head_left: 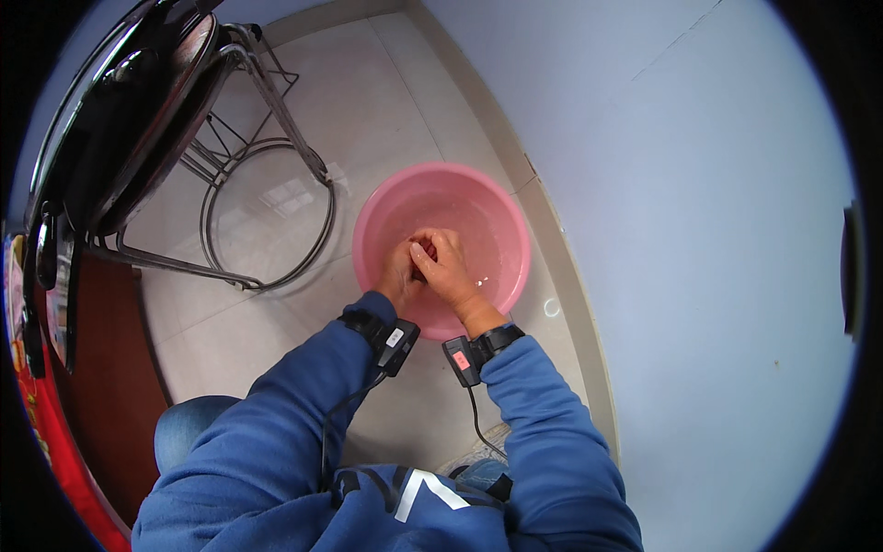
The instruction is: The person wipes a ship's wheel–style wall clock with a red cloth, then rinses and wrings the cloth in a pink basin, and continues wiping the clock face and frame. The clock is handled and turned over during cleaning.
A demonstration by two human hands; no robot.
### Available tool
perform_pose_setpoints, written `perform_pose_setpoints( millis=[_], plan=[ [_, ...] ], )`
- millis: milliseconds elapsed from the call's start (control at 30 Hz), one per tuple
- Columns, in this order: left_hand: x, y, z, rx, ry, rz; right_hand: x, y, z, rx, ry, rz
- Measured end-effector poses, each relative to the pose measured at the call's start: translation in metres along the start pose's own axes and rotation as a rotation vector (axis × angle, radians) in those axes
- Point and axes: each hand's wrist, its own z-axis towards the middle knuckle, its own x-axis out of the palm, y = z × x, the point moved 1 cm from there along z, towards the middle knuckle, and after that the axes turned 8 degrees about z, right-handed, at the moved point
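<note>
A round pink plastic basin (pixel 374 216) with some water in it stands on the floor in front of me. Both hands are over its near part, cupped against each other. My left hand (pixel 397 273) is curled on the left side, its fingers mostly hidden behind the other hand. My right hand (pixel 448 268) is closed over from the right, fingers bent and thumb laid across. Between the palms a small dark reddish patch shows, too covered to name. Small bright glints lie on the water to the right of the hands.
A black-seated metal chair (pixel 152 138) with a round wire base (pixel 210 221) stands on the tiled floor (pixel 368 92) at the left. A pale blue wall (pixel 681 230) with a beige baseboard (pixel 561 248) runs along the right. Cabled black wrist devices (pixel 397 345) sit at both my cuffs.
</note>
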Motion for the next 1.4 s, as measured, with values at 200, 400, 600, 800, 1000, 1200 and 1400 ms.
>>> perform_pose_setpoints(
  millis=[200,400,600,800,1000,1200,1400],
  plan=[
    [0.025,0.01,-0.001,0.085,-0.123,-0.235,0.007,-0.017,0.0,0.174,-0.123,-0.091],
    [0.02,0.021,0.003,0.066,-0.255,0.048,0.005,-0.017,-0.006,0.136,-0.162,0.01],
    [0.022,0.026,-0.001,0.104,-0.346,0.195,-0.005,-0.001,-0.007,0.131,-0.157,-0.06],
    [0.022,0.023,-0.004,0.064,-0.247,0.125,-0.007,0.007,-0.004,0.042,-0.111,-0.097],
    [0.019,0.02,0.001,-0.008,-0.008,0.062,-0.037,-0.01,0.008,0.387,0.102,0.115],
    [0.027,-0.024,-0.013,0.094,0.172,0.224,-0.099,-0.015,0.018,0.436,0.043,0.515],
    [0.025,-0.032,-0.019,0.095,-0.005,0.57,-0.114,-0.003,0.019,0.528,-0.208,0.434]
  ],
)
